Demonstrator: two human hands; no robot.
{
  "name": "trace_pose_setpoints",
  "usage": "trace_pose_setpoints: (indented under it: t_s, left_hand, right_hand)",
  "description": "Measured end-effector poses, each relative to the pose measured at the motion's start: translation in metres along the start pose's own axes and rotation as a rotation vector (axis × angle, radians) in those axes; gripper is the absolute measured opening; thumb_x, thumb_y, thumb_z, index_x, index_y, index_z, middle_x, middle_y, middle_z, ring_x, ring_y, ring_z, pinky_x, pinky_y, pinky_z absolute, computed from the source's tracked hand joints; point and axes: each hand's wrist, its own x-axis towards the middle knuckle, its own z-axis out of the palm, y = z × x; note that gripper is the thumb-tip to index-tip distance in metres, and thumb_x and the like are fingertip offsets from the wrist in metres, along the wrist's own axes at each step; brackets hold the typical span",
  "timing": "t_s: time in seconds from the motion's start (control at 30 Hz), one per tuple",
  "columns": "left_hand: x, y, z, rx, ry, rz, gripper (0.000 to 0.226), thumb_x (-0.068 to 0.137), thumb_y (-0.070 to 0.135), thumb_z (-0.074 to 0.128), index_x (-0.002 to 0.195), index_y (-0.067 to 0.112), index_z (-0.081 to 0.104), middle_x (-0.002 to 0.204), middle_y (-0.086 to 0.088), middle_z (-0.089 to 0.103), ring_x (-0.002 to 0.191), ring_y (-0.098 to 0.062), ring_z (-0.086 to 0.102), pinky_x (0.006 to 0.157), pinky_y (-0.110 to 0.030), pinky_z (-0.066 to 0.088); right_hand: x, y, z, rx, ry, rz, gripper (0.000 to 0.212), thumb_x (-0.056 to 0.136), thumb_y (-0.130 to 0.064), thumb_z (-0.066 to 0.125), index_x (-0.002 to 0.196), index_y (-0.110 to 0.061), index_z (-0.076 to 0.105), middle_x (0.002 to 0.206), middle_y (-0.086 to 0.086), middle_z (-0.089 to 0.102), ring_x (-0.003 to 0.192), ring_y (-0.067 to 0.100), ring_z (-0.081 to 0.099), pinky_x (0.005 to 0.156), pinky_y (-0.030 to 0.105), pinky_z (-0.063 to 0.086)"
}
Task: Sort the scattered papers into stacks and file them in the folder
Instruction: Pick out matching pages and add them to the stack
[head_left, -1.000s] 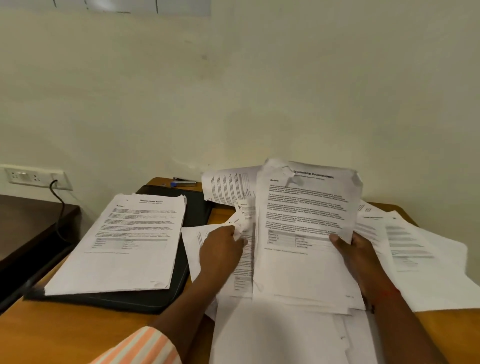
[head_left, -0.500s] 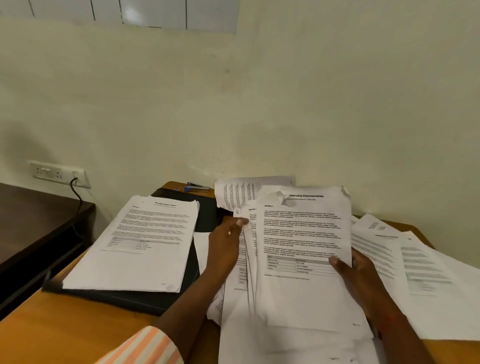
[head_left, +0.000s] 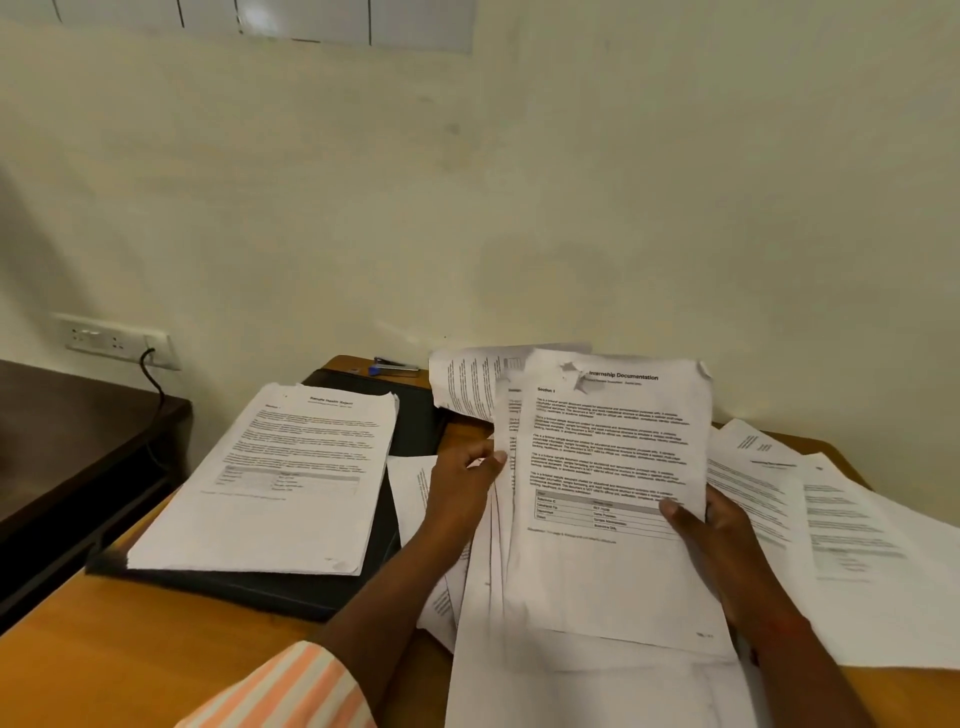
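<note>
Moved up since a second ago, off a crumpled sheet corner and onto the left edge of the raised sheaf: left hand, thumb laid on the fanned sheet edges, fingers curled behind, pinching them together. Under both hands, wooden table, reaching out to the wall. Far left of the left hand, lower dark side desk. Right of the right hand and partly beneath its wrist, loose papers, spread overlapping, printed side up. Left of the left hand, sorted stack headed as a health report, squared up and lying on the black folder, with folder edges showing beyond and below the pile. Between the two hands, sheaf tilted up toward the camera, top page headed "Internship Documentation", torn near its upper corners, more sheets fanned out behind and below it. Right hand clamped on the sheaf's lower right edge, thumb across the page front, fingers hidden behind. Striped sleeve on the left forearm. Far beyond and left of the left hand, wall socket with a black cable plugged in. Beyond the left hand, just past the folder, small blue object, too small to identify.
</note>
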Motion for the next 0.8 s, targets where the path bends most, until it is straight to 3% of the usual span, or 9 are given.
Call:
trace_pose_setpoints:
  t_s: [0.17, 0.3, 0.4, 0.5, 0.6, 0.7, 0.8]
  left_hand:
    - [0.000, -0.002, 0.000, -0.027, 0.058, -0.045, 0.016, 0.086, 0.030, 0.080, 0.096, 0.018, 0.076, 0.100, 0.011, 0.078, 0.095, -0.013, 0.074, 0.094, -0.045, 0.059]
    - [-0.002, 0.002, -0.003, -0.118, 0.070, -0.032, 0.022, 0.085, 0.026, 0.080, 0.101, 0.012, 0.074, 0.100, 0.004, 0.079, 0.090, -0.018, 0.076, 0.088, -0.046, 0.061]
    - [-0.002, 0.005, -0.006, -0.173, 0.106, -0.030, 0.020, 0.088, 0.022, 0.078, 0.104, 0.011, 0.073, 0.097, -0.001, 0.079, 0.087, -0.023, 0.077, 0.083, -0.049, 0.063]
    - [-0.002, 0.004, -0.007, -0.180, 0.109, -0.041, 0.022, 0.088, 0.021, 0.079, 0.104, 0.009, 0.071, 0.097, -0.003, 0.079, 0.086, -0.025, 0.077, 0.083, -0.051, 0.062]
    - [-0.002, 0.002, -0.008, -0.178, 0.098, -0.052, 0.023, 0.085, 0.020, 0.081, 0.103, 0.009, 0.071, 0.098, -0.003, 0.079, 0.087, -0.026, 0.077, 0.085, -0.053, 0.061]
    - [-0.002, 0.001, -0.008, -0.201, 0.070, -0.065, 0.026, 0.084, 0.019, 0.082, 0.105, 0.008, 0.071, 0.100, -0.004, 0.079, 0.090, -0.027, 0.077, 0.087, -0.054, 0.061]
    - [-0.004, 0.001, -0.006, -0.212, 0.040, -0.077, 0.026, 0.085, 0.018, 0.081, 0.107, 0.009, 0.071, 0.103, -0.004, 0.079, 0.091, -0.027, 0.077, 0.087, -0.054, 0.060]
  right_hand:
    - [-0.002, -0.001, 0.000, 0.131, -0.016, 0.042, 0.038, 0.093, -0.007, 0.064, 0.131, -0.008, 0.062, 0.125, 0.008, 0.071, 0.118, 0.030, 0.066, 0.105, 0.051, 0.049]
    - [0.000, 0.000, 0.000, 0.106, 0.086, -0.026, 0.071, 0.057, -0.050, 0.092, 0.115, -0.017, 0.069, 0.115, 0.003, 0.075, 0.106, 0.021, 0.071, 0.094, 0.035, 0.057]
    - [0.004, 0.003, -0.010, 0.126, 0.154, -0.009, 0.035, 0.084, -0.017, 0.078, 0.117, -0.017, 0.068, 0.118, 0.006, 0.072, 0.111, 0.026, 0.067, 0.106, 0.049, 0.049]
    - [0.003, 0.004, -0.016, 0.135, 0.130, -0.003, 0.055, 0.078, -0.020, 0.073, 0.131, -0.013, 0.063, 0.126, 0.004, 0.070, 0.120, 0.027, 0.064, 0.106, 0.048, 0.048]
    - [0.001, 0.001, -0.011, 0.153, 0.076, -0.001, 0.062, 0.074, -0.029, 0.078, 0.132, -0.016, 0.062, 0.123, -0.002, 0.072, 0.115, 0.019, 0.068, 0.091, 0.030, 0.057]
    - [0.002, 0.003, -0.006, 0.141, 0.034, 0.012, 0.035, 0.092, -0.003, 0.063, 0.125, -0.017, 0.062, 0.116, -0.003, 0.075, 0.111, 0.018, 0.069, 0.080, 0.022, 0.058]
    - [0.002, 0.004, -0.003, 0.133, 0.020, 0.044, 0.039, 0.095, 0.007, 0.055, 0.128, -0.013, 0.060, 0.117, -0.001, 0.074, 0.106, 0.018, 0.071, 0.079, 0.024, 0.059]
